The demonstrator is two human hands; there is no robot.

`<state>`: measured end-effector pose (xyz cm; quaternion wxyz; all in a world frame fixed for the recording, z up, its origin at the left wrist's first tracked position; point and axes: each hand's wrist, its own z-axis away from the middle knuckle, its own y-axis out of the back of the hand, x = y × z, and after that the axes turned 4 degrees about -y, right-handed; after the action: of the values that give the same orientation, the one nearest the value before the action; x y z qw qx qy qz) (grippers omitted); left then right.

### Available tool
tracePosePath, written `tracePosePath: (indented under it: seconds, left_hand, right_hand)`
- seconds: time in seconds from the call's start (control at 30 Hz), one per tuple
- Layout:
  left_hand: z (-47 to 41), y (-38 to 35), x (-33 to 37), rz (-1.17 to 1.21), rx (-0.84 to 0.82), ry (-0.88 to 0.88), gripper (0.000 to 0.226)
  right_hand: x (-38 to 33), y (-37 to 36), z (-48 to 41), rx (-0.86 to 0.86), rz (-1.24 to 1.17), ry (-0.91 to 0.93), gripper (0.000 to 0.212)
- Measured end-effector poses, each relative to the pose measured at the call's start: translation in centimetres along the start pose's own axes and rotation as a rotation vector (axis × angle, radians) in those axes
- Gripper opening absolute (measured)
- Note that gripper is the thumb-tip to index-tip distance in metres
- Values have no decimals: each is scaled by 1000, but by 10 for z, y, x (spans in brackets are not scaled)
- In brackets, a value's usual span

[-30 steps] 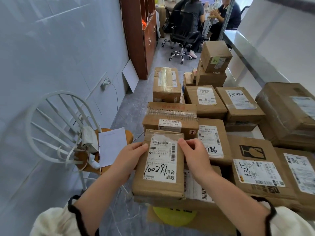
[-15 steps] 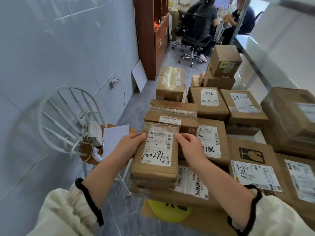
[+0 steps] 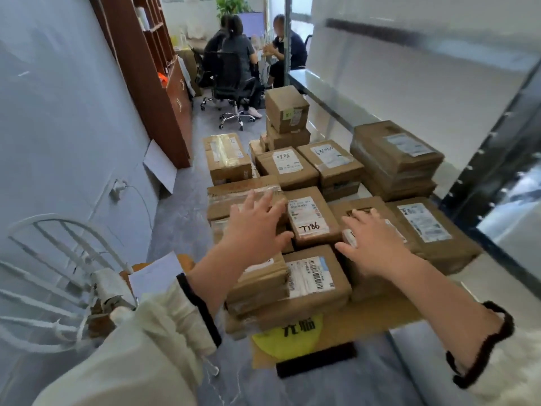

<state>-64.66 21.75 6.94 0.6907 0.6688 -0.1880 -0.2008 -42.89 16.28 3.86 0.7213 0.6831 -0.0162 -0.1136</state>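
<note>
The 7786 parcel (image 3: 310,219) lies lengthwise away from the person, directly between the left hand (image 3: 256,230) and right hand (image 3: 373,244), both spread flat, gripping nothing.

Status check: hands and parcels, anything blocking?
Left hand, right hand open, holding nothing. Parcel marked 7786 lies between them. Neighbouring parcels crowd it.

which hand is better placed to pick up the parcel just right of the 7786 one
Right, probably. The right hand is spread open directly over that parcel, while the left hand is over the stack beyond the 7786 parcel and would have to cross it.
</note>
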Motion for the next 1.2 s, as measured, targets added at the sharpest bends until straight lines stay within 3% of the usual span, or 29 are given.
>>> tracePosePath:
  seconds: [0.27, 0.53, 0.9, 1.2]
  left_hand:
    - [4, -5, 103, -48, 29, -323, 71]
    - [46, -10, 284, -39, -19, -711, 70]
    - [235, -37, 601, -51, -33, -1167, 69]
    - [380, -65, 784, -203, -63, -1490, 69]
  right_hand:
    - [80, 24, 124, 78, 100, -299, 69]
    - [190, 27, 314, 78, 99, -656, 68]
    - [314, 16, 686, 48, 60, -1171, 68]
    - [349, -13, 896, 61, -49, -1538, 65]
